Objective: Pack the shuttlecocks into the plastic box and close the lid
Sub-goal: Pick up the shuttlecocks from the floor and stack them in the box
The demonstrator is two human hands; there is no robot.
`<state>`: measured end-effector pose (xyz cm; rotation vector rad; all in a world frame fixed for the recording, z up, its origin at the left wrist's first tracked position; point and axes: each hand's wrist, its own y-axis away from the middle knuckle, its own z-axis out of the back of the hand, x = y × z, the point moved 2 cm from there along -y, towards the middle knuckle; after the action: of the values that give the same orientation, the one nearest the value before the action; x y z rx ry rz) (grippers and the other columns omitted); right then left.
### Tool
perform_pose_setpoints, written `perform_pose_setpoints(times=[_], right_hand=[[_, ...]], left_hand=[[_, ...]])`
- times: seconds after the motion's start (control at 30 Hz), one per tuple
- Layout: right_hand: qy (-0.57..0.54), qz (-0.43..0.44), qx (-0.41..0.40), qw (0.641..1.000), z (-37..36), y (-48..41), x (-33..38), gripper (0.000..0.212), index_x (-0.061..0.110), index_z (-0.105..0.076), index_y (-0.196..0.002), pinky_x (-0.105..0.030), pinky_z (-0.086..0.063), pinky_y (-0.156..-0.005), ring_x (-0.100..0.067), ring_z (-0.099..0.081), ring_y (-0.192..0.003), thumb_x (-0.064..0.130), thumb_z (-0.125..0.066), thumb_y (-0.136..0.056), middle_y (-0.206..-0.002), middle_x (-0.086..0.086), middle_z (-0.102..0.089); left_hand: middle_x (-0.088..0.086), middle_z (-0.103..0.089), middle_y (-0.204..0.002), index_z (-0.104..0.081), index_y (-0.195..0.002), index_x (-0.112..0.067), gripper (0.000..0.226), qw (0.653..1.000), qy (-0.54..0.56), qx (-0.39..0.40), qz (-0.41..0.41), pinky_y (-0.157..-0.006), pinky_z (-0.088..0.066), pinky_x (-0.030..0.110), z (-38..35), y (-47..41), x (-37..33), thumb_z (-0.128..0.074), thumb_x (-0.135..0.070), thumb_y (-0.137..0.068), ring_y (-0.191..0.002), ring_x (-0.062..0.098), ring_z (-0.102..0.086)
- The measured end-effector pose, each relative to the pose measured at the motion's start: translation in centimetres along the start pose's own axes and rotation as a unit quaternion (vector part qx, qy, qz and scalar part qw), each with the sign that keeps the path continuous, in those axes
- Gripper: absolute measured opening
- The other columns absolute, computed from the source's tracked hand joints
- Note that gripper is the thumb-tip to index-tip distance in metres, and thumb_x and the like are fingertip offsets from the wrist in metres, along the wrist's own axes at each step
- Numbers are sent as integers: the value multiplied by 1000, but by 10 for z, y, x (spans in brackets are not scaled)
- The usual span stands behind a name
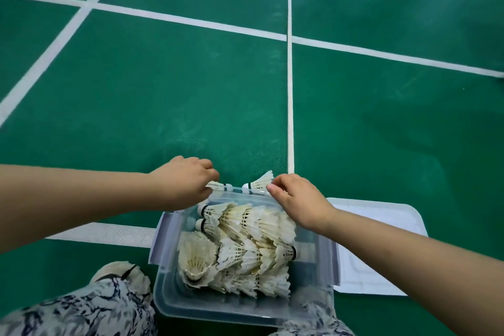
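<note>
Green court floor (pixel 169 84) with white lines (pixel 290 90) carries everything; beyond the box's far edge it is open, wide room ahead and to both sides. Clear plastic box (pixel 174 305) sits between your knees, near edge against your patterned trousers (pixel 81 311), side latches flipped outward. It holds a pile of feather shuttlecocks (pixel 245 243), lying sideways and packed from the far wall to about mid-box; the near strip of the box bottom is bare. White lid (pixel 381 226) lies flat on the floor just beside the box's right edge, not on it.

Your left hand (pixel 182 183) is at the far-left corner, fingers curled on a shuttlecock (pixel 218 186) lying over the far rim. Your right hand (pixel 297 199) is at the far-right corner, thumb and fingers pinched on a second shuttlecock (pixel 261 181), cork toward the centre, feathers pointing away over the floor. Both loose shuttlecocks sit right at the far rim, close together but apart.
</note>
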<state>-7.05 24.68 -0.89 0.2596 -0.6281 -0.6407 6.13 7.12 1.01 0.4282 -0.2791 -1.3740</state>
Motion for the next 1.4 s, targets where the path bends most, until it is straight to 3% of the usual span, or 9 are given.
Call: perform_pose_setpoints(times=[0.17,0.4,0.57,0.73,0.87,1.0,1.13,1.3,1.4], right_hand=[[70,-44,34,996,29,-34,-13,39,16,-59,-103,-41,-44,-91,-28,-58,-101,46,-35,-97,-106,-6,-65],[166,-108,100,975,15,-73,-31,51,8,-57,-80,-32,-39,-72,-28,-53,-79,51,-32,-96,-75,-6,-53],[165,-107,140,971,-10,-81,-28,46,12,-55,-76,-32,-42,-72,-27,-53,-82,48,-33,-95,-83,-7,-56],[108,-120,137,977,-22,-87,-32,46,7,-65,-93,-32,-46,-73,-28,-58,-86,45,-39,-95,-89,-11,-62],[65,-123,115,983,-22,-94,-29,45,-2,-68,-95,-31,-43,-69,-30,-59,-82,37,-45,-95,-94,-20,-68],[47,-123,98,987,-25,-99,-22,41,-1,-68,-102,-35,-50,-77,-34,-63,-93,32,-47,-93,-101,-22,-69],[40,-116,84,989,-22,-101,-17,35,-2,-69,-99,-30,-42,-66,-28,-57,-77,25,-48,-92,-93,-19,-70],[6,-105,33,994,-10,-96,-4,34,-2,-69,-98,-32,-47,-72,-32,-63,-91,23,-47,-92,-98,-20,-69],[-19,-106,8,994,4,-86,4,33,-2,-67,-84,-31,-44,-67,-31,-58,-79,24,-49,-91,-82,-17,-64]], left_hand=[[2,-51,-128,-47,-125,-22,36,999,23,-30,12,-94,-42,36,19,-27,16,-38,-34,-93,-117,22,-50],[8,-64,-114,-50,-119,-20,32,995,63,50,58,-84,-49,34,-11,-59,40,-42,-32,-90,-104,27,-57],[6,-65,-116,-48,-125,-26,35,990,82,107,49,-86,-45,31,-28,-66,52,-44,-37,-92,-105,25,-58],[6,-64,-120,-48,-129,-28,39,972,158,166,47,-91,-43,28,-44,-65,48,-47,-40,-91,-110,22,-58],[0,-63,-122,-58,-120,-28,32,949,271,139,87,-94,-43,27,-51,-69,46,-52,-36,-89,-107,16,-60],[-2,-66,-119,-65,-112,-22,28,932,323,110,120,-96,-44,28,-54,-71,47,-56,-32,-87,-106,15,-60],[0,-68,-115,-69,-105,-19,23,914,374,62,146,-92,-45,28,-50,-76,47,-60,-29,-85,-103,15,-61],[0,-71,-107,-73,-95,-20,16,894,418,1,158,-86,-44,24,-38,-74,40,-64,-24,-82,-92,10,-59],[0,-71,-106,-73,-95,-19,16,893,421,-37,155,-86,-43,23,-22,-67,33,-65,-24,-82,-94,10,-60]])
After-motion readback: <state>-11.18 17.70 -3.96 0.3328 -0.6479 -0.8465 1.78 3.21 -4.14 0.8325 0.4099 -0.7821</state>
